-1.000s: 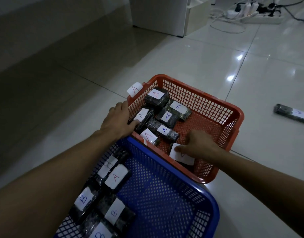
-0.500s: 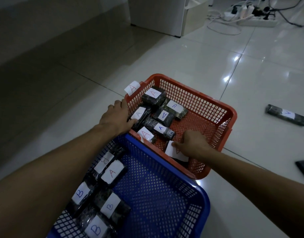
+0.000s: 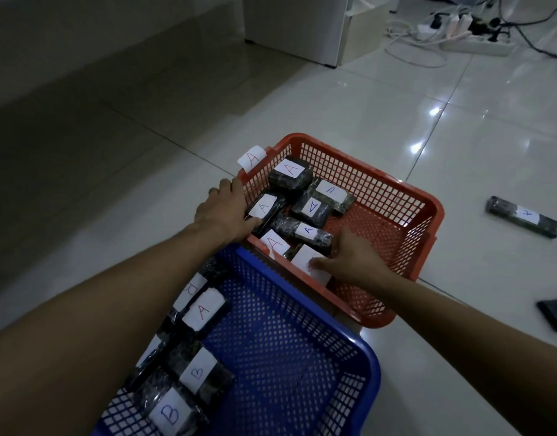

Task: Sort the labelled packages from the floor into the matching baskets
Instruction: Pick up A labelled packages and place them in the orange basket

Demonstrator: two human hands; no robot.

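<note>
The right hand (image 3: 352, 259) pinches a labelled package (image 3: 308, 261) at the orange basket (image 3: 428, 215)'s near edge, its long axis along that edge. The left hand (image 3: 222, 212) grips the basket's left rim.

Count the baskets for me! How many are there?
2. The orange basket sits farther away on the floor; the blue basket is nearer, its far corner touching the orange one.

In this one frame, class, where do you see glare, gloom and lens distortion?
Head view: glare spots shine on the glossy floor tiles beyond the orange basket; the left side sinks into gloom; the wide-angle lens stretches the forearms at the lower corners; the labels in the blue basket stay readable.
</note>
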